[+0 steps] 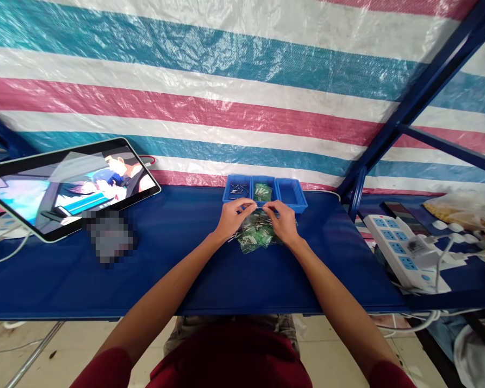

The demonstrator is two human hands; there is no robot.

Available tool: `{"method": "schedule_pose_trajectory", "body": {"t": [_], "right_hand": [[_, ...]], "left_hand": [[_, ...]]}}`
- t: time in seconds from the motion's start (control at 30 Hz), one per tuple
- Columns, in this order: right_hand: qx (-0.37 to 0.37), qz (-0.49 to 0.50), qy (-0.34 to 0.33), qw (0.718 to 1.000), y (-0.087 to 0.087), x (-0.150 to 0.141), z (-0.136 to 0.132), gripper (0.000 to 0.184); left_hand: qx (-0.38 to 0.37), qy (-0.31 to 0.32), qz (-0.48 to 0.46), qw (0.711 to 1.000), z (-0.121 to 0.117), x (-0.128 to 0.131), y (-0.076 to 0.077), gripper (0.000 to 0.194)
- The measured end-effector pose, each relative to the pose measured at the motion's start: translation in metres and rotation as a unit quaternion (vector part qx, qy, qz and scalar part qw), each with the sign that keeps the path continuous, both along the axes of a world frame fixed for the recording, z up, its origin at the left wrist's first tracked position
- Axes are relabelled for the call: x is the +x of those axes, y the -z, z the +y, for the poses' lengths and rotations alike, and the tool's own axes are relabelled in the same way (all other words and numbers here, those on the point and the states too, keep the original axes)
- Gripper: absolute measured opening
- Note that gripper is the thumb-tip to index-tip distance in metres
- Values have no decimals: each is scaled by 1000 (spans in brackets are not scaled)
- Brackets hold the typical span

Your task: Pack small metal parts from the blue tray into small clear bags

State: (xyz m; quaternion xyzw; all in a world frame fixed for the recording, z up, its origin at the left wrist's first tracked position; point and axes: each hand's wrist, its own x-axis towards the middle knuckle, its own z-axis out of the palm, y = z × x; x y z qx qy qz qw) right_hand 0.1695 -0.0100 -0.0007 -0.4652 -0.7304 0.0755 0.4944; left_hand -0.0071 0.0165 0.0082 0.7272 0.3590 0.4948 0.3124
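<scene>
My left hand (233, 216) and my right hand (283, 220) meet fingertip to fingertip above the table, both closed in a pinch. A thin, shiny piece (260, 207) spans the gap between them; its kind is too small to tell. Below and partly behind my hands lies a pile of small clear-and-green plastic bags (254, 240) with slim metal pins. Just beyond stand three joined blue bins: the left bin (226, 188) contains loose metal pins, the middle bin (263, 180) contains green-tinted bags, and nothing shows inside the right bin (291, 193).
A tablet-like screen (73, 188) leans at the left, with a pixelated patch (110, 238) before it. A white power strip (400, 253) with plugs and cables lies right. Blue frame posts (382, 132) and a striped plastic sheet (226, 118) bound the blue table (178, 226).
</scene>
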Motion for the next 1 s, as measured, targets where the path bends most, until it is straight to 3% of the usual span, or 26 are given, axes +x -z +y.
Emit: {"method": "schedule_pose_trajectory", "body": {"t": [0.1, 0.37, 0.63, 0.73, 0.83, 1.0], "right_hand": [[-3, -5, 3, 1000, 1, 0, 0, 26], [22, 16, -17, 999, 0, -2, -3, 21], [5, 24, -16, 1000, 0, -3, -4, 26], [-9, 24, -3, 1000, 1, -3, -3, 27], [-28, 39, 11, 999, 1, -3, -3, 30], [-35, 56, 22, 998, -3, -2, -5, 32]], "left_hand": [[15, -8, -10, 1000, -2, 1, -1, 24], [-51, -26, -115, 992, -9, 9, 0, 25], [-109, 31, -151, 982, -7, 13, 7, 31], [-53, -7, -114, 992, -7, 10, 7, 31], [46, -36, -12, 998, -7, 2, 3, 28], [207, -20, 146, 967, -1, -7, 6, 27]]}}
